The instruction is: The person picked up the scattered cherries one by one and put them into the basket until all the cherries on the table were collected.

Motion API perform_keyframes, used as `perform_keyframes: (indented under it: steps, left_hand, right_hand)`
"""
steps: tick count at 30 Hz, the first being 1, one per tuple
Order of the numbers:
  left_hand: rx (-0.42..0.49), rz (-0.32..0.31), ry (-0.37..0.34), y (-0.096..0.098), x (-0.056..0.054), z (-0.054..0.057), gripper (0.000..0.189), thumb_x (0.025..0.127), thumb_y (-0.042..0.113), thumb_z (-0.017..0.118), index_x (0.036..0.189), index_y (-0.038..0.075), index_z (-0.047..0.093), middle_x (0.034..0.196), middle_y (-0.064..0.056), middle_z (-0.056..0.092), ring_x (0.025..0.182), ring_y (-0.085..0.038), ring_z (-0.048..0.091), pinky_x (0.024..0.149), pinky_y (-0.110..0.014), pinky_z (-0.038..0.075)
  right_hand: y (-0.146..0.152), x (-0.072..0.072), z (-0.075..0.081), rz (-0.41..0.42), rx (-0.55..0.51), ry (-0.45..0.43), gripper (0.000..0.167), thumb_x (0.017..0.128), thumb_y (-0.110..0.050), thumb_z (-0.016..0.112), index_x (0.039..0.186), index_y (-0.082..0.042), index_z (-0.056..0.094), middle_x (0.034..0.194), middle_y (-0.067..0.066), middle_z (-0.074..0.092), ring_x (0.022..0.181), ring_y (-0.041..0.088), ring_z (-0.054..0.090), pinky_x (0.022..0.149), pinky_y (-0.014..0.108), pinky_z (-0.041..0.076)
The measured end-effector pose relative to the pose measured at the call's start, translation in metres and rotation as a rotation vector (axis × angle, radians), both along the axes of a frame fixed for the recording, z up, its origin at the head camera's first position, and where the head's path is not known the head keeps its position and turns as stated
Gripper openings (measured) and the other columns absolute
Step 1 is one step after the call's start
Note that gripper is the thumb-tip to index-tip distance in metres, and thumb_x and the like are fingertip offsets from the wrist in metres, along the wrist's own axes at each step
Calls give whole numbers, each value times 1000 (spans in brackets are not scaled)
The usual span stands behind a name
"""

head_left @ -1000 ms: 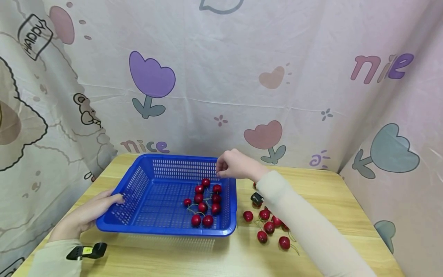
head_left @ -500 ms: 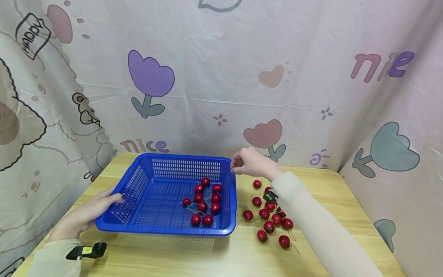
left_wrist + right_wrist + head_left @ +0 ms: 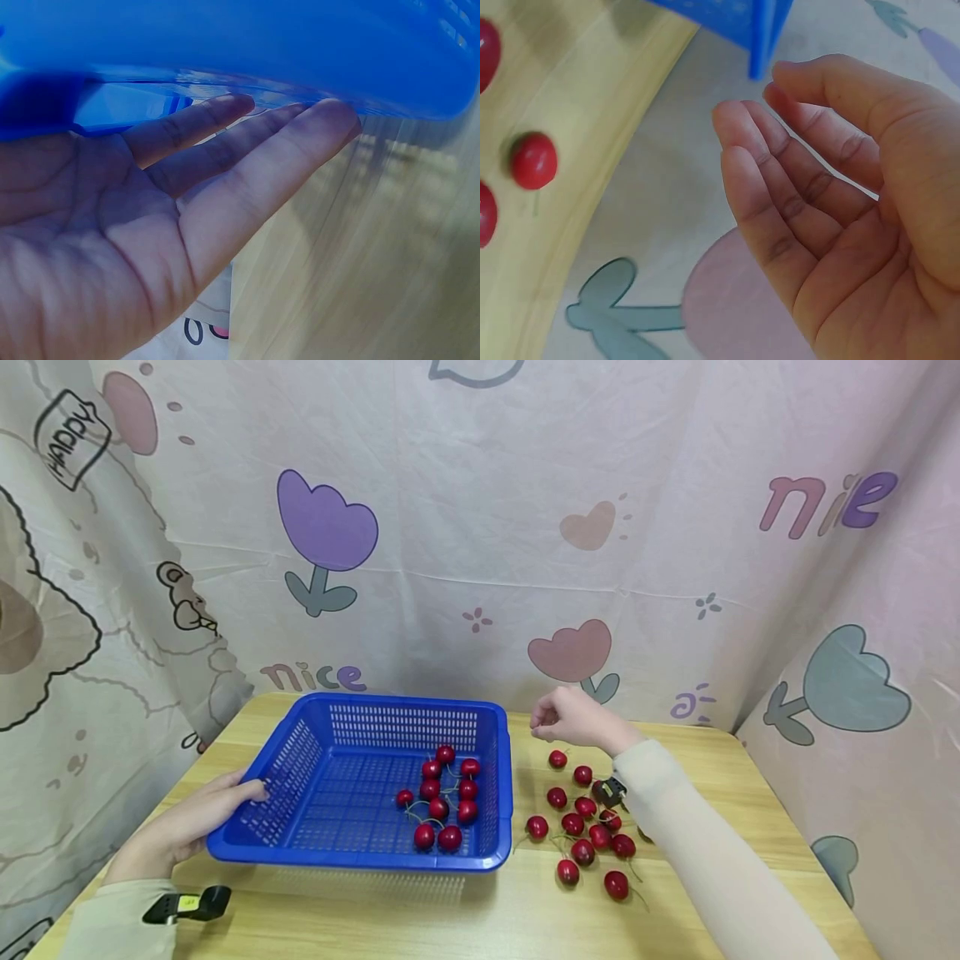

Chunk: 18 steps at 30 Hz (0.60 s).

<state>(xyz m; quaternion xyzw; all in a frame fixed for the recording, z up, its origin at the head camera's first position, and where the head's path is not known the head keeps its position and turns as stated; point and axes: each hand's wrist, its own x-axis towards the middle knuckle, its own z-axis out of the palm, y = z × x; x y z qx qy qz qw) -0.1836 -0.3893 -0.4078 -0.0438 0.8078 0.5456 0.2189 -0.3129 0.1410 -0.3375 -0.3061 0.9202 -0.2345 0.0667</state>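
My left hand (image 3: 206, 814) grips a blue plastic basket (image 3: 360, 862) by its left side. Its thumb lies over the rim, and in the left wrist view the fingers (image 3: 262, 165) reach beneath the basket. Several red cherries (image 3: 438, 808) with green stems lie in the basket's right half. To the right of the basket, my right hand (image 3: 577, 718) hovers over the back of the table with loosely bent fingers. Nothing is between its fingers (image 3: 750, 187) in the right wrist view. More cherries (image 3: 583, 852) lie scattered on the table, below and right of that hand.
The light wooden table (image 3: 375, 918) ends at a patterned cloth backdrop (image 3: 465, 527) behind, with cloth on both sides too. A small black device (image 3: 187, 904) sits on the left wrist, another (image 3: 612, 791) on the right wrist. The right sleeve (image 3: 712, 852) passes close beside the loose cherries.
My right hand has moved right, from above the basket's back right corner to over the table beyond it. Cherries formerly behind the right arm now show. The left hand and basket have stayed put.
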Motion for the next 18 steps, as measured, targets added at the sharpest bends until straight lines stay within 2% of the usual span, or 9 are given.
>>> perform_keyframes:
  steps: [4, 13, 18]
  left_hand:
    - [-7, 6, -2, 0, 0, 0, 76, 107, 22, 41, 165, -11, 5, 123, -16, 70, 102, -26, 73, 86, -46, 65]
    - [-23, 12, 2, 1, 0, 1, 76, 107, 23, 41, 165, -12, 5, 123, -17, 70, 103, -26, 73, 86, -45, 65]
    - [-2, 8, 0, 2, 1, 2, 76, 106, 21, 42, 165, -12, 6, 120, -15, 72, 101, -26, 74, 85, -45, 65]
  right_hand:
    - [13, -5, -9, -37, 0, -14, 4, 96, -11, 75, 93, -8, 77, 83, 3, 78, 73, 10, 70, 75, 30, 60]
    - [40, -17, -27, -133, 17, -86, 7, 96, -10, 73, 97, -4, 76, 84, 5, 77, 81, 28, 75, 74, 31, 57]
    - [52, -23, -40, -177, 37, -106, 7, 94, -7, 74, 98, -2, 76, 88, 8, 77, 80, 20, 71, 73, 31, 57]
